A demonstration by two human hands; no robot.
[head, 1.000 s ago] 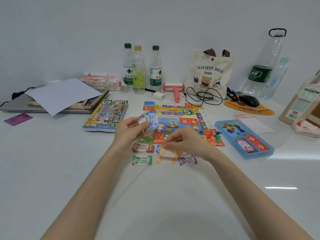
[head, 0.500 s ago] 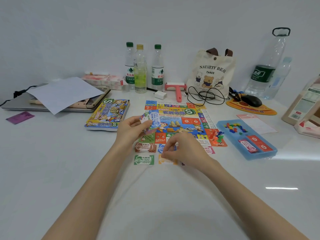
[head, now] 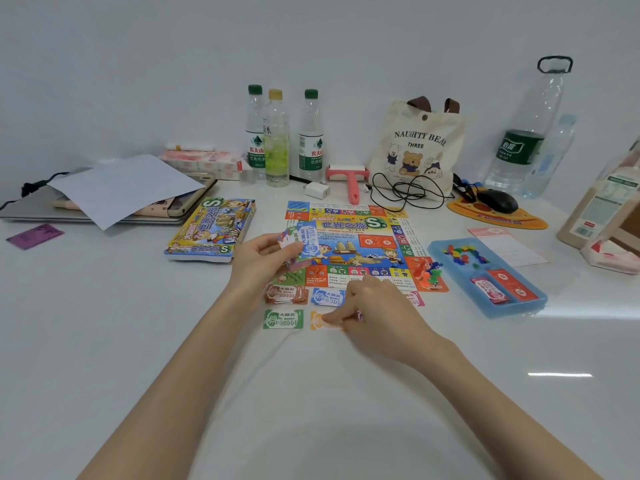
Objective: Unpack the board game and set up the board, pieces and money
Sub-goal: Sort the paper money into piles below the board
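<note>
Colourful printed paper game board (head: 360,244): flat on the white table (head: 104,341), mid-table, its title reading upright towards the wearer.

Stack of paper play money (head: 304,242): held above the board's near-left corner, long axis close to upright with a slight tilt, a blue note facing the camera with its print turned sideways.

Left hand (head: 258,263): forearm reaching forward, palm turned inward, thumb and curled fingers clasping the stack by its lower left edge.

Sorted notes lie flat between the board's near edge and the wearer, long axes left to right: brown note pile (head: 285,294), blue note (head: 327,296), green note (head: 284,319), orange note (head: 317,322).

Right hand (head: 377,313): palm down, knuckles raised, fingers bent, fingertips on the orange note's right end. Whether they pinch it or only press it cannot be told.

Blue plastic tray (head: 485,299): right of the board, holding small coloured pieces and red cards.
</note>
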